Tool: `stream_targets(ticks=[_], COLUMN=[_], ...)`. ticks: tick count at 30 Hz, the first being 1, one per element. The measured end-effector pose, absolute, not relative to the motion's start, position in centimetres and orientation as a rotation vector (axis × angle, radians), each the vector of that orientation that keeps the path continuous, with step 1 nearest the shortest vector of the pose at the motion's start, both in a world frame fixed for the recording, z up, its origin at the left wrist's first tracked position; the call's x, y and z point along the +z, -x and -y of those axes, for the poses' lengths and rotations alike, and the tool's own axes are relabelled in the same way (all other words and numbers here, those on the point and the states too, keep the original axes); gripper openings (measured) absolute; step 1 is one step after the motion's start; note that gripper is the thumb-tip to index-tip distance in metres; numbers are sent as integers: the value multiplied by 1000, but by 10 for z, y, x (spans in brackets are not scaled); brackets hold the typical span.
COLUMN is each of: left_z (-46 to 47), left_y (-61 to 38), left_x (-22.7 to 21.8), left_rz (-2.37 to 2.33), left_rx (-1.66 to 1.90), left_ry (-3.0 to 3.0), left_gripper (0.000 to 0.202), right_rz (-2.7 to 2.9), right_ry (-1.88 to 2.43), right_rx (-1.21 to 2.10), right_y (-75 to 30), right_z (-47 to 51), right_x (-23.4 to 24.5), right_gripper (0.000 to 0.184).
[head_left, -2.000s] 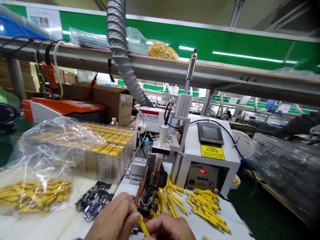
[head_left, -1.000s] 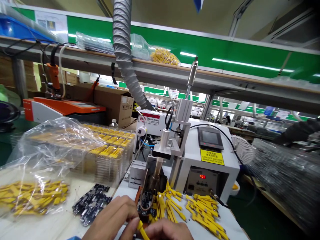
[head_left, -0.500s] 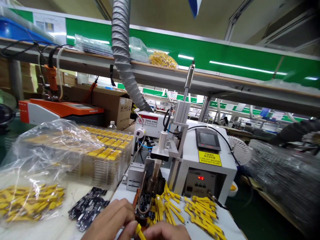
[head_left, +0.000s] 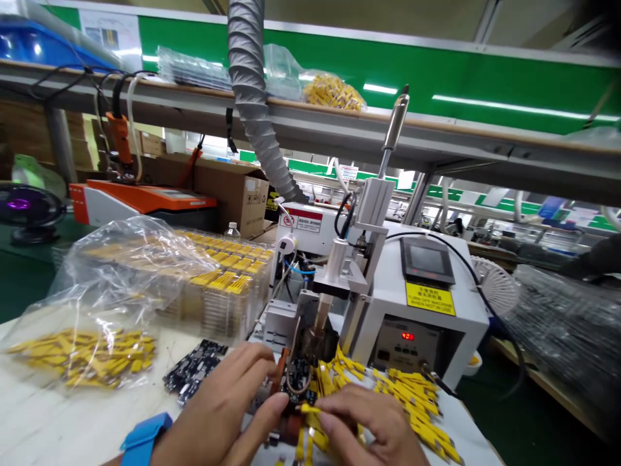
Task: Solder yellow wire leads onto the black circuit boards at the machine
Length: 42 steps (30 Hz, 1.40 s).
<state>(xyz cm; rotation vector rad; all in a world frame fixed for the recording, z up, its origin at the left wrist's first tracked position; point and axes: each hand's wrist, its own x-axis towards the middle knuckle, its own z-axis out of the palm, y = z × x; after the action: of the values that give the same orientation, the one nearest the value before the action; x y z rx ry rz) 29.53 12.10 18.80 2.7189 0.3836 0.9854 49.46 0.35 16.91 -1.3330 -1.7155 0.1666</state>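
Observation:
My right hand point(head_left: 373, 421) pinches the end of a yellow flat flex cable point(head_left: 310, 410) at the front of the machine's fixture. My left hand point(head_left: 228, 401), with a blue wristband point(head_left: 145, 440), reaches over the fixture's left side, thumb and fingers apart and nothing visible between them. Just beyond the fingers, a black circuit board point(head_left: 297, 378) sits in the fixture beneath the machine's vertical press head point(head_left: 320, 317). More black circuit boards point(head_left: 194, 369) lie stacked left of my left hand. Loose yellow cables point(head_left: 412, 401) are heaped around and beyond my right hand.
A white machine point(head_left: 466, 310) with a small screen stands behind the fixture. On the left are a clear bag of yellow cables point(head_left: 87, 356) and stacked clear trays point(head_left: 213, 310). A grey duct hose point(head_left: 247, 77) hangs before the shelf point(head_left: 310, 116).
My hands have separated from a shared hold on a yellow flat flex cable; the left fingers have opened, and the right hand now holds a cable at the fixture. The camera view has shifted.

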Motion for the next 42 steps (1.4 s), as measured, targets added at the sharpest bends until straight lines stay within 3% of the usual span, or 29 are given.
stream_targets(ticks=[6, 24, 33, 38, 42], left_z=[-138, -137, -131, -134, -136], left_y=[-300, -311, -312, -311, -312], left_x=[169, 165, 176, 173, 175], left_rz=[-370, -236, -161, -116, -108], left_rx=[844, 887, 684, 673, 686], left_ry=[-2843, -2911, -3001, -3139, -3023], left_gripper=[43, 38, 59, 66, 57], right_rz=[1760, 1977, 2126, 2077, 1964], right_ry=[1306, 1388, 1481, 1479, 1451], right_rx=[17, -206, -264, -150, 9], right_y=[-512, -519, -519, -521, -524], right_z=[-16, -15, -16, -15, -14], right_x=[175, 166, 177, 174, 168], right_gripper=[21, 32, 34, 36, 35])
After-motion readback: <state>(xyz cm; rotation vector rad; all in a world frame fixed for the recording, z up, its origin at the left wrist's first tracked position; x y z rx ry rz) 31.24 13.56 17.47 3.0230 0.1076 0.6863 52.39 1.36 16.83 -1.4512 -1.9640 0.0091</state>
